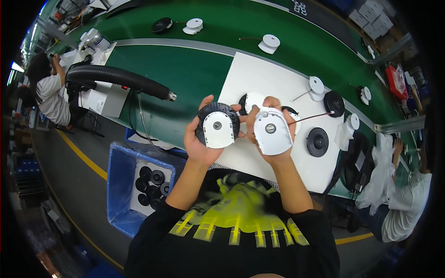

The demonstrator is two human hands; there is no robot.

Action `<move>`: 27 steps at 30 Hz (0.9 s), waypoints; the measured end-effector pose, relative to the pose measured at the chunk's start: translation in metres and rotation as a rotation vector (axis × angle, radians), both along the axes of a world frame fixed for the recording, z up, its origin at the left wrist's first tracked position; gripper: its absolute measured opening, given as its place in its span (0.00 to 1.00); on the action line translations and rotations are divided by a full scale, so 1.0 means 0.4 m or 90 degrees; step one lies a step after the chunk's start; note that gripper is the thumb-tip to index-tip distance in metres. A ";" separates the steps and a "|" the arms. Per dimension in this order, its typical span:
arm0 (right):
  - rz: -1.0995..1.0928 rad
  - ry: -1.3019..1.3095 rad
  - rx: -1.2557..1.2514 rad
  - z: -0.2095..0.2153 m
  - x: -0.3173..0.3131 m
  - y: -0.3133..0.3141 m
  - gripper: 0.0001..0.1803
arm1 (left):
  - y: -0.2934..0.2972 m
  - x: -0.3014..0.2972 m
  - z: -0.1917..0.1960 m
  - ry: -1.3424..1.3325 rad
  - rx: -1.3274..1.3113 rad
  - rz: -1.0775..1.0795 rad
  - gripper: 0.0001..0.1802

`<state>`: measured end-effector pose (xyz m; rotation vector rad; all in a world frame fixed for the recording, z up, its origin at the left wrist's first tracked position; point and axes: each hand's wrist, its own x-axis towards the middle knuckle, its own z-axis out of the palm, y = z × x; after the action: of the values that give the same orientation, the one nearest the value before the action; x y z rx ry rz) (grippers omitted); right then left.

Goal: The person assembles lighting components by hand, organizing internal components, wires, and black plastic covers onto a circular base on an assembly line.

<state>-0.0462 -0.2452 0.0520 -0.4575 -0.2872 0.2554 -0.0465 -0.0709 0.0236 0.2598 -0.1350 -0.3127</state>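
Observation:
My left hand (197, 141) grips a round black ribbed housing with a white plate and a metal hub on its face (217, 125). My right hand (273, 153) holds a white plastic motor cover with a grey centre hub (271, 131). Both parts are raised side by side above the white mat (259, 78), faces toward me. A thin red wire (313, 116) trails from the right-hand part toward the black discs on the mat.
Black round discs (317, 142) and white caps (316, 85) lie on the mat. A black hose (120, 78) crosses the green bench. A blue bin (121, 185) with several black discs sits at lower left. A person (48, 90) sits left, another person (405, 204) right.

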 end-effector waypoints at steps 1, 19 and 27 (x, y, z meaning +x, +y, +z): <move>-0.096 -0.049 -0.124 0.013 -0.006 -0.019 0.19 | -0.012 -0.006 0.018 -0.050 0.020 -0.014 0.33; -0.707 -0.449 -0.913 0.016 -0.086 -0.111 0.23 | -0.216 -0.067 0.110 -0.256 0.474 0.092 0.38; -0.716 -0.480 -0.953 0.023 -0.101 -0.134 0.23 | -0.246 -0.079 0.100 -0.313 0.542 0.092 0.41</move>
<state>-0.0867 -0.2988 0.0612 -2.1078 -0.4908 -0.9341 -0.0782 -0.1692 0.0634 1.1872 -0.4654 -0.1414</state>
